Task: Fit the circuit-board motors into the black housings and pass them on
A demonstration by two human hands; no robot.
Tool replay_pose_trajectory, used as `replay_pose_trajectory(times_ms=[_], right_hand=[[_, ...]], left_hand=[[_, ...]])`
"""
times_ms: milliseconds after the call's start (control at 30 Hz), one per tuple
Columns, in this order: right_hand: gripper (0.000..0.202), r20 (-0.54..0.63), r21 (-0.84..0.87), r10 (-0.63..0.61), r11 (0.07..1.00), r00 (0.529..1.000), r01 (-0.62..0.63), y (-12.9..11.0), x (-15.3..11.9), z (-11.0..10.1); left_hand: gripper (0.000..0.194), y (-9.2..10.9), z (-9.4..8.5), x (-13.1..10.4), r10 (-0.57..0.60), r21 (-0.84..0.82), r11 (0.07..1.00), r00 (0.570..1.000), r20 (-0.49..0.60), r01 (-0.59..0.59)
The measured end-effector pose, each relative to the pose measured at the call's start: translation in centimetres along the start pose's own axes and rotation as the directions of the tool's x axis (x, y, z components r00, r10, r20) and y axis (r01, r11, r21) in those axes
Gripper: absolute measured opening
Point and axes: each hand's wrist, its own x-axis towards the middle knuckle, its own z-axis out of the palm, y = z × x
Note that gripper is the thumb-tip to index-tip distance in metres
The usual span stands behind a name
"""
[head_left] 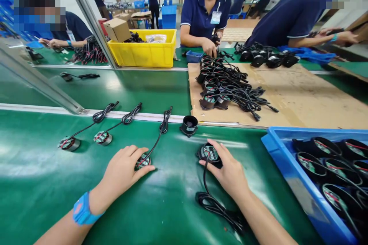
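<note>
- Green conveyor mat (43, 183) is carrying the work; left hand (123, 172) is resting flat, fingers curled loosely over a small round module (143, 160) at its 2 o'clock, touching it, not lifting.
- Right hand (227, 170) is cupping a black round housing (209, 153) at its 10 o'clock, fingers narrow around the rim.
- Housing's cable bundle (215, 206) is trailing toward 6 o'clock; judging it best to be keeping that slack clear of the palm.
- An empty black cup (189, 125) is sitting at 12 o'clock, apart.
- Two more corded modules (102, 138) are lying at 9 o'clock; blue bin (290, 168) at 3 o'clock.
</note>
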Motion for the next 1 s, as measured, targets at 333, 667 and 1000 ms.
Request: replay_pose_trajectory(times_ms=[333, 667, 1000], right_hand=[[0.064, -0.106, -0.042, 0.036, 0.998, 0.994, -0.040, 0.3, -0.1, 0.3], [0.068, -0.159, -0.027, 0.008, 1.000, 0.987, -0.012, -0.2, -0.6, 0.4], [0.066, -0.078, -0.055, 0.155, 0.986, 0.985, -0.159, 1.6, -1.0, 0.5]], left_hand=[[0.064, -0.9, 0.7, -0.2, 0.033, -0.038, 0.999, 0.998, -0.054, -0.035], [0.071, -1.8, 0.9, 0.1, 0.048, -0.035, 0.998, 0.994, -0.101, -0.052], [0.072, -3.5, 0.2, -0.2, -0.045, -0.231, 0.973, 0.978, -0.204, -0.003]])
